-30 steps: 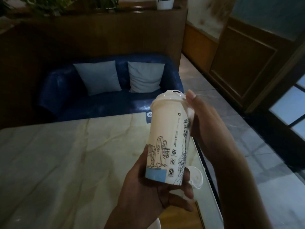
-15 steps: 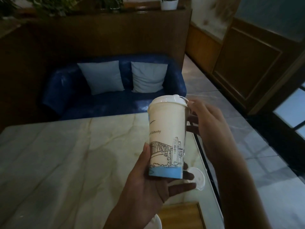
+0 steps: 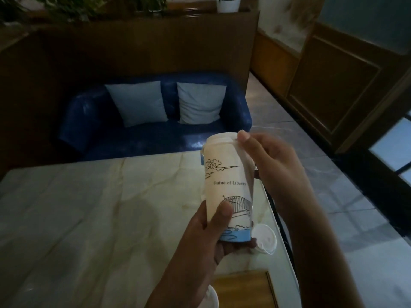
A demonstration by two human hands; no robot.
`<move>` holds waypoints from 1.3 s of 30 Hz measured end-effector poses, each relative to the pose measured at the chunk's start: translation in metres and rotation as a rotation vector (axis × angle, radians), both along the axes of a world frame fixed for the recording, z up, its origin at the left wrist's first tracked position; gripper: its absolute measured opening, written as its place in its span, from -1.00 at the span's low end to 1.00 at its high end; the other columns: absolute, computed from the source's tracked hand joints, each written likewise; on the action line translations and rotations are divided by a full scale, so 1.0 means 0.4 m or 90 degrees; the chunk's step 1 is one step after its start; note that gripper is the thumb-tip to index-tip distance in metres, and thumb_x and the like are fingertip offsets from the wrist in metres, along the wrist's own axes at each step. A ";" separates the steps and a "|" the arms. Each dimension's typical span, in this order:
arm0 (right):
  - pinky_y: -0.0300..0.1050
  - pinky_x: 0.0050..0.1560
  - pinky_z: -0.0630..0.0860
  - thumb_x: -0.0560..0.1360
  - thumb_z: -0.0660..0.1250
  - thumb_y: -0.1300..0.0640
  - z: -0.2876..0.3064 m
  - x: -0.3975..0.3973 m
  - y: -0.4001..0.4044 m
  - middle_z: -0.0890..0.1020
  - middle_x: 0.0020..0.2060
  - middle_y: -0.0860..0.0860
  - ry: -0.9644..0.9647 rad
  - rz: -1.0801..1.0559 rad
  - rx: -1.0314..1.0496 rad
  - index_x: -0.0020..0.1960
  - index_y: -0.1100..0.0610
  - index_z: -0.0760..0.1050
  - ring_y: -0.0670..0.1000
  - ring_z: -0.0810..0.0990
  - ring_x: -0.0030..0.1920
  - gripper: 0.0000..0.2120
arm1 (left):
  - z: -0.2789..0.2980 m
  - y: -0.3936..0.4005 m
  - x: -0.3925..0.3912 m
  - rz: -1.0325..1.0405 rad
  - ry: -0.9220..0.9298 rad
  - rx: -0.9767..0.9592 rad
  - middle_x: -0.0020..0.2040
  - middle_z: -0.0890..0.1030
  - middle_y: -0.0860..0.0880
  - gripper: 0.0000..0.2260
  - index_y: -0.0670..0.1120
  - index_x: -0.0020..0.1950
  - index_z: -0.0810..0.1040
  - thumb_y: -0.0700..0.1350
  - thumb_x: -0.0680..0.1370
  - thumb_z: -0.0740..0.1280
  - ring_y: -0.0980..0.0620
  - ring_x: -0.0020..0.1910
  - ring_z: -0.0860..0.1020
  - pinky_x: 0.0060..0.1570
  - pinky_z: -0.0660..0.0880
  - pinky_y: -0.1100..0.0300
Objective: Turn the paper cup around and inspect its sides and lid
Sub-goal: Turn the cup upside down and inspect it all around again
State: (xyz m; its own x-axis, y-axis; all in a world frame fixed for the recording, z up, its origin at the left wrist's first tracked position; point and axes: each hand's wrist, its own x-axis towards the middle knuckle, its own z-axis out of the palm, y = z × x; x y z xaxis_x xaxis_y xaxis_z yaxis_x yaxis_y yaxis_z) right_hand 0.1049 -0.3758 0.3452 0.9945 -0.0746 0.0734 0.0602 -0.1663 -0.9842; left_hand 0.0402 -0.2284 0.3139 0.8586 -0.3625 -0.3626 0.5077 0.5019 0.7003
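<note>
- The paper cup (image 3: 226, 185) is held in the air above the right edge of the table (image 3: 89, 207), its long axis near upright, top tipped slightly left, lid (image 3: 221, 138) on.
- The left hand (image 3: 213, 232) grips its base from below, thumb across the printed side.
- The right hand (image 3: 271, 161) pinches the lid rim at the upper right, nearest for twisting.
- A loose white lid (image 3: 265, 238) lies near the table's right edge.
- Beyond the far edge stands a blue sofa (image 3: 144, 134) with two pillows.

Paper cup (image 3: 226, 187) matt, printed; lid (image 3: 222, 138) smooth white plastic. Table (image 3: 89, 207) glossy marble-look. Sofa (image 3: 138, 138) shiny blue, cloth cushions (image 3: 138, 103).
</note>
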 end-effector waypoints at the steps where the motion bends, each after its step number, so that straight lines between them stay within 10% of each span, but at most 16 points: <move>1: -0.33 -0.21 0.65 0.45 0.31 -0.36 0.001 0.000 0.001 0.75 -0.08 -0.23 0.002 -0.001 0.005 0.18 -0.02 0.60 -0.21 0.75 -0.08 -0.49 | 0.002 -0.002 -0.001 0.004 -0.013 0.016 -0.06 0.70 -0.18 -0.22 -0.16 0.27 0.46 0.14 0.14 0.51 -0.14 -0.13 0.69 -0.23 0.64 -0.03; 14: 0.26 0.10 0.69 0.48 0.32 -0.28 0.004 -0.009 -0.009 0.77 -0.11 0.03 0.019 -0.028 0.046 0.10 -0.03 0.64 0.04 0.77 -0.09 -0.61 | 0.008 0.008 -0.019 0.024 0.038 -0.103 0.12 0.65 -0.30 -0.37 -0.17 0.29 0.48 0.05 0.29 0.46 -0.30 0.05 0.65 -0.13 0.61 -0.16; 34: -0.38 -0.21 0.60 0.65 0.22 0.07 -0.011 0.001 0.001 0.76 -0.10 -0.22 -0.033 -0.076 0.015 0.03 -0.09 0.67 -0.24 0.73 -0.04 -0.77 | -0.015 0.013 -0.006 0.026 -0.010 0.075 -0.03 0.71 -0.20 -0.28 -0.14 0.17 0.55 0.18 0.11 0.54 -0.21 -0.10 0.70 -0.21 0.64 -0.06; 39: -0.17 -0.08 0.60 0.66 0.24 -0.02 -0.008 0.004 0.007 0.77 -0.15 -0.15 -0.029 -0.077 0.007 -0.01 -0.05 0.68 -0.18 0.74 -0.08 -0.75 | -0.022 0.007 -0.004 0.063 -0.052 0.129 0.03 0.70 -0.14 -0.39 0.00 0.16 0.56 0.15 0.16 0.56 -0.21 -0.01 0.68 -0.13 0.63 -0.10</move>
State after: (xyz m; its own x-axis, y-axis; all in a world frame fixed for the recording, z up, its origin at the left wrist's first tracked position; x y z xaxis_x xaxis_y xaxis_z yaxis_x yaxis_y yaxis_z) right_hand 0.1063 -0.3732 0.3421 0.9738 -0.1950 0.1172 0.0853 -0.1644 -0.9827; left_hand 0.0385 -0.2255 0.3052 0.9157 -0.2015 -0.3477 0.4007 0.3916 0.8283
